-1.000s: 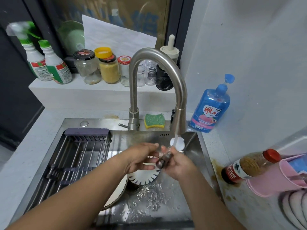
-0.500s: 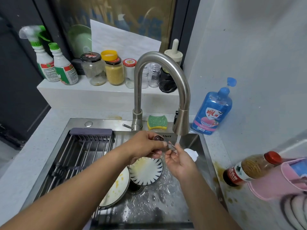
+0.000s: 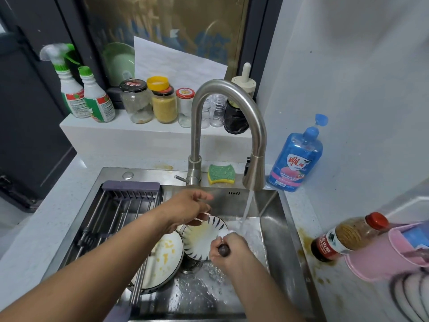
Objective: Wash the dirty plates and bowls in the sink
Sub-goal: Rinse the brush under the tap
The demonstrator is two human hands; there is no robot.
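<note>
A white bowl (image 3: 202,240) with dark rim stripes and yellow smears sits tilted in the steel sink (image 3: 274,228). It leans over a dirty white plate (image 3: 162,259) with yellow food bits. My left hand (image 3: 190,208) pinches the bowl's far rim. My right hand (image 3: 234,254) is closed on a small utensil with a dark round handle end (image 3: 224,249), at the bowl's right edge. Something white shows at its fingertips. Water (image 3: 247,210) runs from the faucet (image 3: 232,94) just right of the bowl.
A roll-up drying rack (image 3: 116,210) covers the sink's left half. A green sponge (image 3: 221,174) lies behind the faucet, with a blue soap bottle (image 3: 296,159) to its right. A sauce bottle (image 3: 346,235) and pink container (image 3: 383,254) sit on the right counter. Jars and spray bottles line the ledge.
The dark-handled utensil has passed from my left hand to my right, which has dropped to the bowl's right edge. My left hand has come down onto the bowl's far rim.
</note>
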